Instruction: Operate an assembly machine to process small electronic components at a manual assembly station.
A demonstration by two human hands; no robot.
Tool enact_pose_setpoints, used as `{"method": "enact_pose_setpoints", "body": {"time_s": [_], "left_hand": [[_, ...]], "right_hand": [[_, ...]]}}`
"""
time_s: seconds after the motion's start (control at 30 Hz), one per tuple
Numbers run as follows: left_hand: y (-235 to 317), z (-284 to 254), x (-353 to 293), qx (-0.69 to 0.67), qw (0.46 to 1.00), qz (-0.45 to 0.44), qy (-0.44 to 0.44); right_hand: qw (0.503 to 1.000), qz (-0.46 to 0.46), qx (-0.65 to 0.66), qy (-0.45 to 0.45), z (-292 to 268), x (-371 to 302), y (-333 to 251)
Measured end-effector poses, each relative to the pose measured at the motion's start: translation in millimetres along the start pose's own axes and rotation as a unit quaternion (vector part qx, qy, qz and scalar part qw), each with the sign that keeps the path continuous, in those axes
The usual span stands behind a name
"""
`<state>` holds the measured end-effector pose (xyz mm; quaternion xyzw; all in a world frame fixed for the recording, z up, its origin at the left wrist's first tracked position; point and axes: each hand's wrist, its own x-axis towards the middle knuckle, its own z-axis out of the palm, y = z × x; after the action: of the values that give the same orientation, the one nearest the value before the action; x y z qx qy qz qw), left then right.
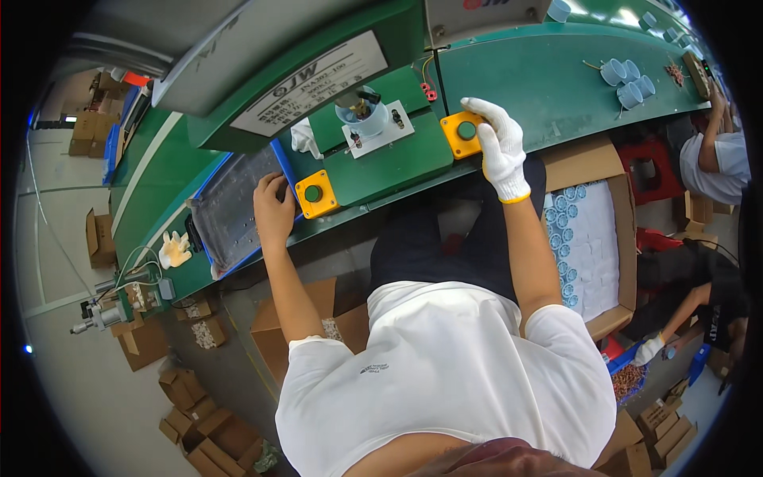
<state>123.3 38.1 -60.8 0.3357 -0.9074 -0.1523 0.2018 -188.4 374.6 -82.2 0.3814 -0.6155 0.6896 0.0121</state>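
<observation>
My bare left hand point(274, 208) rests beside a yellow button box point(316, 194) with a green push button, at the rim of a blue-edged tray point(230, 211). Its fingers are slightly bent and a gap shows by the thumb; nothing is visible in it. My right hand point(502, 151), in a white knit glove, is at a second yellow button box point(461, 134), thumb and fingers apart. Between the boxes, a light-blue plastic cup point(366, 119) stands on a white plate point(383, 139) under the green press head point(302, 75). The press partly hides the cup.
A crumpled white cloth or glove point(304, 137) lies left of the plate. Several blue cups point(624, 79) sit on the green bench at right. A carton point(592, 238) of blue parts stands by my right arm. Two co-workers point(719, 151) are at far right.
</observation>
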Motion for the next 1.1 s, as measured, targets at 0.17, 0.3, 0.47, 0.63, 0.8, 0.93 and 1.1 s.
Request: {"method": "enact_pose_setpoints", "body": {"time_s": [0.17,0.3,0.47,0.63,0.8,0.93,1.1], "left_hand": [[-2,1,3,-0.010,0.999,0.020,-0.036],[-17,3,3,-0.018,0.998,0.038,-0.039],[-16,3,1,-0.019,0.999,0.027,-0.038],[-19,4,2,-0.016,0.999,0.039,-0.019],[-8,1,1,-0.031,0.999,0.033,0.003],[-8,6,-2,-0.032,0.999,0.033,0.030],[-2,5,-1,-0.029,0.999,0.011,0.039]], "right_hand": [[0.998,-0.024,-0.044,0.023,-2,-1,-1],[0.998,-0.033,-0.052,0.024,1,1,-6],[0.998,0.019,-0.065,-0.001,-2,-1,-10],[0.987,-0.062,-0.146,0.038,4,10,-21],[0.954,-0.205,-0.214,0.052,42,28,-77],[0.983,-0.073,-0.170,0.016,93,33,-97],[0.995,0.034,-0.082,-0.034,127,58,-92]]}}
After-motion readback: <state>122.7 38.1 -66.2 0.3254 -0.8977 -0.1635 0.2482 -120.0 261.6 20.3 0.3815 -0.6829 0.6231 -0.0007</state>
